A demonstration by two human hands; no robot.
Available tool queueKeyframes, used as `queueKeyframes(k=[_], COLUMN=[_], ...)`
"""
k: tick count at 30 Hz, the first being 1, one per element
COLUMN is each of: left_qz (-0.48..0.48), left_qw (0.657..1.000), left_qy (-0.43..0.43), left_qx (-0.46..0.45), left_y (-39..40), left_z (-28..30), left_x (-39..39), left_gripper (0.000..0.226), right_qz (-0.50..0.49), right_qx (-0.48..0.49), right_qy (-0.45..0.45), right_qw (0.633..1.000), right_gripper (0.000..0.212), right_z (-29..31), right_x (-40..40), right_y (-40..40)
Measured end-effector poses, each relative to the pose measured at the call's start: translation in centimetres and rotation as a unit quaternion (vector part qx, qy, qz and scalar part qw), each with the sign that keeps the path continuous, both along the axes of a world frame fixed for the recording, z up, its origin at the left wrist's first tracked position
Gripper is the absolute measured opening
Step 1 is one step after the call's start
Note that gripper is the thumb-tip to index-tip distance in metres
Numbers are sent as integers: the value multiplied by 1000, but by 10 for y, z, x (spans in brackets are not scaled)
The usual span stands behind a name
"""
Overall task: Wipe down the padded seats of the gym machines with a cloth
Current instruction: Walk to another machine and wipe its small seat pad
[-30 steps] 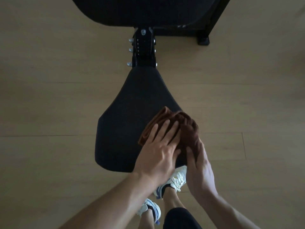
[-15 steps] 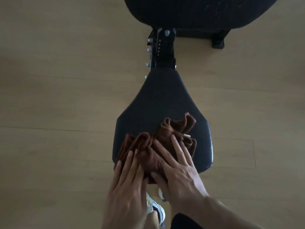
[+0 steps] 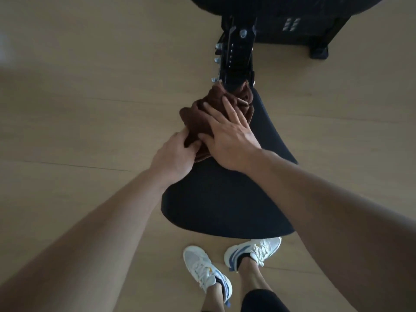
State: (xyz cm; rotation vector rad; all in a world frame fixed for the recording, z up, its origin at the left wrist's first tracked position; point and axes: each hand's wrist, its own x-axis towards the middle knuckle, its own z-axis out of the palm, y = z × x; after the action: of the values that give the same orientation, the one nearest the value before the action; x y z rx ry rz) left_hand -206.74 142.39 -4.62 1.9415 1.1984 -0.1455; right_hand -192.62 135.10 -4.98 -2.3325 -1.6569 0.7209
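Note:
A black padded seat (image 3: pixel 227 199) fills the middle of the view, wide at my end and narrow at the far end. A crumpled brown cloth (image 3: pixel 198 113) lies on its narrow far end, up against the black adjustment post (image 3: pixel 238 52). My right hand (image 3: pixel 227 134) presses flat on top of the cloth with fingers spread. My left hand (image 3: pixel 175 154) grips the cloth's near left edge, fingers curled into the folds at the seat's left side.
A second black pad (image 3: pixel 281 10) and the machine's black frame with a foot (image 3: pixel 318 52) stand at the top right. Bolts stick out of the post's left side. My white shoes (image 3: pixel 225 264) stand on the pale wooden floor (image 3: pixel 90 86) just below the seat.
Both hands have pushed the cloth from the seat's wide near end up to its narrow far end by the post. The left hand now clutches the cloth's edge instead of lying flat.

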Motion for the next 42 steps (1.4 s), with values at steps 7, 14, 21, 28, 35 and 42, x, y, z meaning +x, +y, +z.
queueKeyframes(k=[7,14,21,28,35,42], left_qz=[80,195,69,-54,-193,-311], left_qw=[992,978,993,997,959,930], left_qy=[-62,-72,56,6,70,-43], left_qx=[76,26,74,52,195,191], left_y=[-70,-117,-30,16,-15,-104], left_z=[16,20,15,2,-8,5], left_x=[-85,-81,-10,95,122,83], left_gripper=[46,57,45,58,62,57], right_qz=[35,89,35,-119,-294,-399], right_qx=[23,11,7,42,32,-21], right_qy=[26,-6,-40,-6,178,170], right_qw=[999,996,999,992,939,901], right_gripper=[55,55,51,50,46,32], right_z=[23,16,6,-7,-8,25], right_x=[-72,-74,-15,71,96,43], right_y=[-50,-47,13,19,-27,-157])
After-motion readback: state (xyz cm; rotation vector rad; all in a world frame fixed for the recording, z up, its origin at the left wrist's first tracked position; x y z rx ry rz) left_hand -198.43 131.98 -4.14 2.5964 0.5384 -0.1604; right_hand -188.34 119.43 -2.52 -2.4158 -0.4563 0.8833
